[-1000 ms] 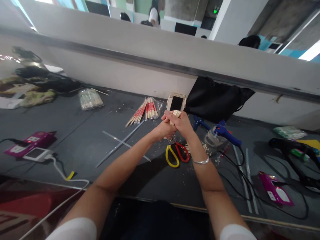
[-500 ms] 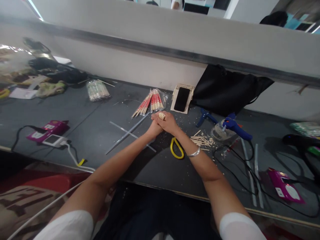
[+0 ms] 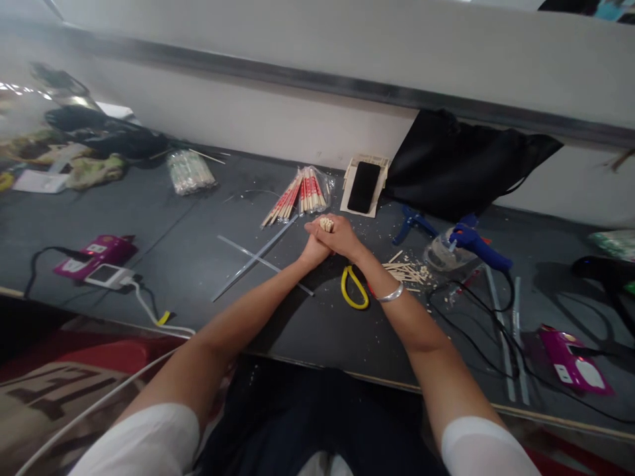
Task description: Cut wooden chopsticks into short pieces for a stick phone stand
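Both my hands are closed together around a bundle of short wooden sticks [image 3: 326,224], whose pale cut ends show at the top. My right hand [image 3: 344,239] wraps over it from the right, and my left hand [image 3: 315,250] presses against it from the left and below. Most of the bundle is hidden inside the fingers. Just behind the hands lie plastic-wrapped chopsticks with red labels [image 3: 311,192]. Two translucent glue sticks [image 3: 254,260] lie crossed at the left. A yellow loop handle [image 3: 355,289] rests near my right forearm, its other parts mostly covered.
Cut stick pieces [image 3: 403,270] and crumbs lie right of my right forearm. Beyond them are a blue glue gun [image 3: 481,250] with its cable and a blue tool [image 3: 411,222]. A phone [image 3: 364,188] and a black bag [image 3: 461,165] are at the back. Purple power strips [image 3: 96,256] flank both sides.
The camera view has tilted down slightly and shifted. My hands stay clasped around the bundle, with almost no movement over the table.
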Motion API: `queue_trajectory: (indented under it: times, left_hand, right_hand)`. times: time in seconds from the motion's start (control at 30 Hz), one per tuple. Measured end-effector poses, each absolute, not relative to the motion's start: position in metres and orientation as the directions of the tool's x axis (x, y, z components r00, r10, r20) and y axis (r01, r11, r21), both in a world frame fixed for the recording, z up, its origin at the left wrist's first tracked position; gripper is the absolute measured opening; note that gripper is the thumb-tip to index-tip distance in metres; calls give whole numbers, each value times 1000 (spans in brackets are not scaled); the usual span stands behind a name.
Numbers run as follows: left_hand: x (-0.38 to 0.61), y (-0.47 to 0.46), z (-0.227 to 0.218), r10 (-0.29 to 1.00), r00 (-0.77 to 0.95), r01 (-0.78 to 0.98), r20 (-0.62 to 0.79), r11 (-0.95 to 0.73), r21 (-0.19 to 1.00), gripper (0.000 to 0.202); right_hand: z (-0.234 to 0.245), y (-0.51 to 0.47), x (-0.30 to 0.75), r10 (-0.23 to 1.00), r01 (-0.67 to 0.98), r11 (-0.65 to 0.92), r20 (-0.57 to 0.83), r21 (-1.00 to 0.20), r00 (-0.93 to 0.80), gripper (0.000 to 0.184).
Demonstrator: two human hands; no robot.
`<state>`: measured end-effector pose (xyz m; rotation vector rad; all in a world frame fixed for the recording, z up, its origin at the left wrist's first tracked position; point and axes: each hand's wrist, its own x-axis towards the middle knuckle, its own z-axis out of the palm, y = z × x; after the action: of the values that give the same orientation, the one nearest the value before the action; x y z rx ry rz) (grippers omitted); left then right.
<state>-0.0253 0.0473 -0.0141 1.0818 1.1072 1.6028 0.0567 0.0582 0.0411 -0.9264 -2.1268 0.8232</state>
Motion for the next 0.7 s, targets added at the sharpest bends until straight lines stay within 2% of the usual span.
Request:
queue_trajectory:
  times: [0.17, 0.33, 0.4, 0.47, 0.53, 0.6, 0.63, 0.7]
  left_hand:
    - [-31, 34, -5, 988, -57, -66, 141, -145, 987, 21]
    - [-29, 30, -2, 994, -72, -58, 80, -84, 995, 12]
    - [-28, 29, 1, 996, -71, -48, 44, -48, 998, 18]
    - [-27, 27, 5, 998, -59, -46, 0, -2, 999, 33]
    - [-26, 25, 9, 998, -58, -42, -13, 10, 999, 45]
    - [-26, 24, 11, 998, -61, -20, -6, 5, 1000, 51]
    - [-26, 24, 12, 998, -61, -7, -6, 6, 1000, 52]
    - [-26, 24, 11, 998, -60, -4, -19, 19, 1000, 52]
  right_hand:
    - [52, 58, 61, 751, 245, 575, 384, -781, -537, 56]
    - [59, 58, 65, 746, 258, 605, 422, -753, -515, 53]
    - [63, 59, 69, 756, 279, 606, 430, -745, -494, 48]
    - [70, 60, 75, 792, 317, 584, 441, -747, -422, 40]
    - [78, 57, 85, 847, 416, 527, 416, -741, -332, 33]
    - [83, 45, 98, 904, 618, 427, 306, -660, -298, 27]
    - [84, 35, 106, 929, 744, 371, 217, -556, -301, 24]
    - [82, 10, 120, 946, 913, 312, -9, -262, -325, 26]
